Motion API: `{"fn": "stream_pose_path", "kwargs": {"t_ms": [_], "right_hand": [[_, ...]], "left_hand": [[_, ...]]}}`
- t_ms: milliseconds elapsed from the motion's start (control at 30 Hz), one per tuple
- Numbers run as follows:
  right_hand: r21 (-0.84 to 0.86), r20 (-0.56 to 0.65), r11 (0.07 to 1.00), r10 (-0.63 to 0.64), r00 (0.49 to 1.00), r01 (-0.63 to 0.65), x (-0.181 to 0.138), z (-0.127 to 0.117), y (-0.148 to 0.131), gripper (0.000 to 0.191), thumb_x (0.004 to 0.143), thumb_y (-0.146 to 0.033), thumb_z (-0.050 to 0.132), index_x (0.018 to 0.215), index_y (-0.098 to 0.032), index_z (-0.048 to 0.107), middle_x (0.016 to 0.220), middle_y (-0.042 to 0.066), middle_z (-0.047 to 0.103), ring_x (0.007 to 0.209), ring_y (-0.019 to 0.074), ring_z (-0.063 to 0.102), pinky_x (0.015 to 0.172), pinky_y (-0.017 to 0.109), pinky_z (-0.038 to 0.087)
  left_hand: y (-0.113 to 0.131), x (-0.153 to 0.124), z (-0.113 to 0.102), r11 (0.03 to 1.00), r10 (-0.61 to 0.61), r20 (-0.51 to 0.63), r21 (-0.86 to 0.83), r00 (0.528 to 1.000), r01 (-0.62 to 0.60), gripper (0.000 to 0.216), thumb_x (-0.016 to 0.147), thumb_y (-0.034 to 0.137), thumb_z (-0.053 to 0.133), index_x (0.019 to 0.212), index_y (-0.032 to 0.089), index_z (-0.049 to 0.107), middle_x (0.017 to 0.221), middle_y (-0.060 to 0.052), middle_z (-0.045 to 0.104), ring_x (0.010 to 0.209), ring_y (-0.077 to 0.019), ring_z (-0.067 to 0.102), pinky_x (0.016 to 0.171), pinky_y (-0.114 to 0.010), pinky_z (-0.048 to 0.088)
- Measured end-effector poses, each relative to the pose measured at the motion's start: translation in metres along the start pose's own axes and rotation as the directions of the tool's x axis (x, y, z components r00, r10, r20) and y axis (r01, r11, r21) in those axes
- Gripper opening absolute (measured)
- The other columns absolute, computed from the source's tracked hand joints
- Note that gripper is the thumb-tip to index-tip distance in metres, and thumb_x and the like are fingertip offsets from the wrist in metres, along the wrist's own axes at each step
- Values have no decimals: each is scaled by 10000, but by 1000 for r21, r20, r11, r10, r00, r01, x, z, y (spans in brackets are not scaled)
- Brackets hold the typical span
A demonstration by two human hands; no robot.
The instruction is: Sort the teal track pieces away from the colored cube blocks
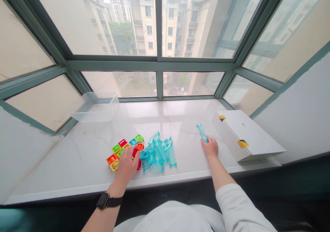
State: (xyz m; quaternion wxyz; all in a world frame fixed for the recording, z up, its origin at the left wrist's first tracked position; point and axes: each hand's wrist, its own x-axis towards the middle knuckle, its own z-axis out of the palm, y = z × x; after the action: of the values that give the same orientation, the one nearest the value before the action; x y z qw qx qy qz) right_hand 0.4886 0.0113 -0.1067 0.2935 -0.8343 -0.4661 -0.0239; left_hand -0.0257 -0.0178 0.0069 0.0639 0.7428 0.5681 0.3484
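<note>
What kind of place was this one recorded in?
Probably a home, at a bay window in an upper-floor flat: green window frames wrap around a white marble-look sill, and outside, apartment blocks stand above ground seen from high up.

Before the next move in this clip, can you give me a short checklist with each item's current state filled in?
1. Right hand has the blue track piece by its near end: ok.
2. That piece is apart from the blue pile: ok, bare countertop lies between.
3. Left hand has a firm grip on one of the colored blocks: cannot tell, the hand covers some of them.
4. Blocks and blue pile well separated: not ok, they sit right up against each other in this view.
5. Right hand free of the white box: ok, a gap shows.
</note>
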Motion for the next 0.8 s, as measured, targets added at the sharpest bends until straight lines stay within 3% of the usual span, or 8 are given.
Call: {"fn": "stream_pose_path", "kwargs": {"t_ms": [200,367,533,700,800], "right_hand": [[163,-46,986,35,998,-27,-3,-5,-3,589,854,-569,593,1281,-173,686,1184,159,657,1048,307,603,977,449,468],[390,-69,912,165,984,-126,-13,-14,-2,642,834,-603,590,1296,-159,637,1225,153,627,965,264,637,955,429,500],[517,-50,825,296,954,-229,-29,-21,-3,628,834,-584,603,1296,-159,613,1225,142,632,973,257,646,933,411,519],[566,-13,774,351,936,-283,-53,-17,-28,551,855,-545,565,1232,-149,636,1173,155,682,1030,290,655,939,413,517],[586,62,773,256,965,-243,-75,-11,-59,467,880,-526,534,1135,-164,682,1143,150,723,1033,294,670,935,404,516]], "left_hand": [[1,-1,-1,1000,-1,23,27,1000,1,305,1029,398,501,1268,252,622,1257,-116,673,1190,-322,624,1049,-528,515],[1,0,2,997,20,43,69,999,-23,289,996,377,557,1239,252,651,1303,-119,656,1216,-322,613,1067,-527,508],[5,-2,5,988,35,80,145,996,-47,258,987,365,582,1197,250,680,1372,-112,645,1272,-336,588,1177,-587,407],[10,-3,3,985,40,86,167,995,-54,224,981,328,587,1166,281,705,1393,-101,642,1309,-341,574,1203,-620,367],[9,-4,2,986,41,98,154,994,-56,243,949,331,630,1173,278,707,1405,-107,634,1305,-354,575,1198,-632,371]]}}
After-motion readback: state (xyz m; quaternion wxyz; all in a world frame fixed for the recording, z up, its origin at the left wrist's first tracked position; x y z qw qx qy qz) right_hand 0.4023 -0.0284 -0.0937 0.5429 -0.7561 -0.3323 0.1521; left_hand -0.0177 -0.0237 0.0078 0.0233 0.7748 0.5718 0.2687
